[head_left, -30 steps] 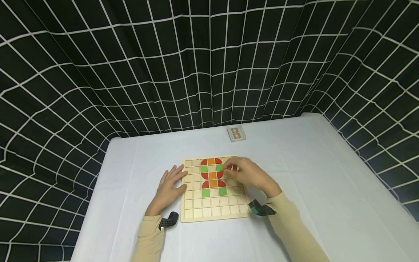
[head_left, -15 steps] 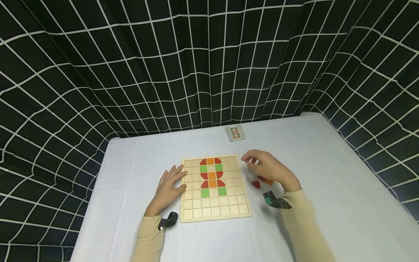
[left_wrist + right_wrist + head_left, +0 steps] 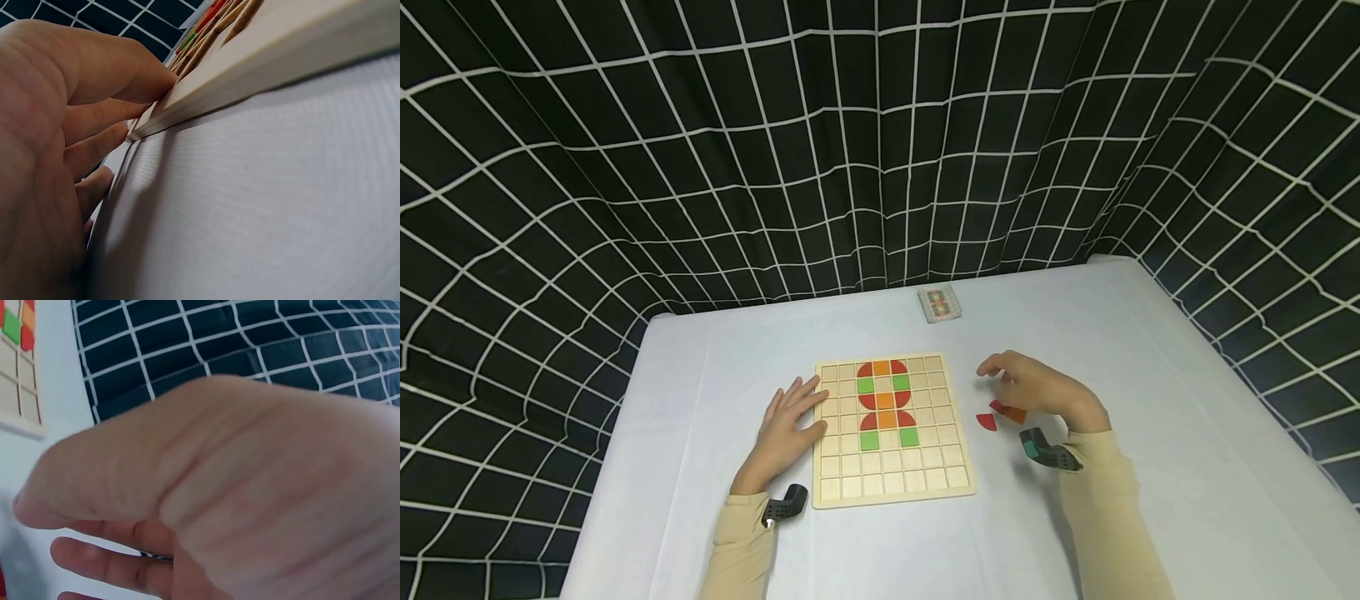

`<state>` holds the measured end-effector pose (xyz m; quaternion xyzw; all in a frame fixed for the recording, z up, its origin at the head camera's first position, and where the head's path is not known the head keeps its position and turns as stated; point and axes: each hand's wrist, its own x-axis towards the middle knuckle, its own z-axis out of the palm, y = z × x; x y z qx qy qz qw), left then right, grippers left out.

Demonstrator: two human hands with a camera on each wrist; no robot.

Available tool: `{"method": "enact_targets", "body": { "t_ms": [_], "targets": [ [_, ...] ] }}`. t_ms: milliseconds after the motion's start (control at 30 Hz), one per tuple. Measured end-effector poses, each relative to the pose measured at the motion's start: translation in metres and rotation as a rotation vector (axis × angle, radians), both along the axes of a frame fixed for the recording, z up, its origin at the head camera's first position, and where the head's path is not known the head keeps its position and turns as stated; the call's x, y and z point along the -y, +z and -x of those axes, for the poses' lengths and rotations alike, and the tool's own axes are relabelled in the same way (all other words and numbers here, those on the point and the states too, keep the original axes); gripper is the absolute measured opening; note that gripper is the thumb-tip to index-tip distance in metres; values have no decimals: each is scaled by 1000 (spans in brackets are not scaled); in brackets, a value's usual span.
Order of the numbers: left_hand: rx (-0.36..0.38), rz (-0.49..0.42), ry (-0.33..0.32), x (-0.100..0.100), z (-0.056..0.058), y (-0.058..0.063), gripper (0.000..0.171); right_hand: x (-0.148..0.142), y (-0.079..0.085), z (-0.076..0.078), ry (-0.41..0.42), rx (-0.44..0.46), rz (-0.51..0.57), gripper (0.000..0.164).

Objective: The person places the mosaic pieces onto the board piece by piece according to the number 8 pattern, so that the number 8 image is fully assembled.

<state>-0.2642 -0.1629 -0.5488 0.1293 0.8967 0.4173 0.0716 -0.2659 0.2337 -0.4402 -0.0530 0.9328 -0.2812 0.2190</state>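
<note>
A square wooden grid board [image 3: 893,483] lies on the white cloth, with red rounded, orange square and green square tiles forming a figure in its upper middle columns. My left hand [image 3: 781,435] rests along its left side, thumb and fingertips on the rim; in the left wrist view the thumb touches the frame edge. My right hand [image 3: 1041,387] is right of the board, above loose tiles. Its fingers are bent loosely, thumb apart, and nothing shows between them. Below it lie a red quarter-circle tile [image 3: 987,422] and an orange tile [image 3: 1017,415] with red beside it. A red bit shows by the fingers.
A small stack of pattern cards [image 3: 940,304] lies behind the board, near the table's far edge. A black curtain [image 3: 775,167] with white grid lines surrounds the table [image 3: 1112,333]. Each wrist wears a dark camera band.
My right hand has left the board's figure and moved right over the loose tiles, uncovering the board's right columns. My left hand stays at the left rim.
</note>
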Motion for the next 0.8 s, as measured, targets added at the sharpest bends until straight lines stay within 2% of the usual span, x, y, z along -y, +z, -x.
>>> {"method": "enact_targets", "body": {
  "t_ms": [400, 800],
  "targets": [
    [-8, 0, -1, 0, 0, 0, 53, -13, -10, 0, -15, 135, -85, 53],
    [-10, 0, -5, 0, -1, 1, 53, -17, -18, 1, -64, 182, -112, 43]
  ]
}}
